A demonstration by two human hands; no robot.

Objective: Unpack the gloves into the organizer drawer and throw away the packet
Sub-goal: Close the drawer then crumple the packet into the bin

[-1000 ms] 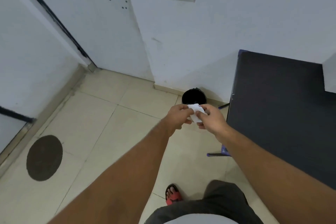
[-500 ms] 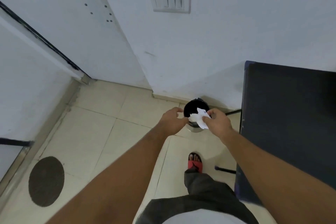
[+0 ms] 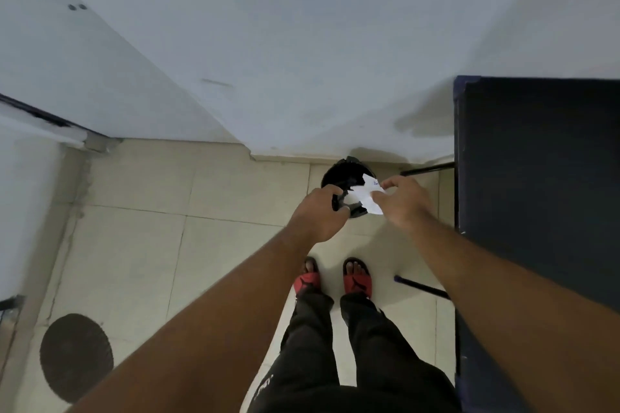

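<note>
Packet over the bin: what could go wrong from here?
1. The right hand pinches the white packet over the right rim of the small black bin; dropped from there, it may land on the floor.
2. The left hand hangs over the opening and could deflect it.
3. The crumpled packet is light and may drift.

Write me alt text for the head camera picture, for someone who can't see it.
Seen from above, a person's right hand holds a crumpled white paper packet over a small round black bin on the beige tiled floor. The left hand reaches in beside it, close to the bin's rim. Red sandals show below, and a dark table stands at the right.
</note>
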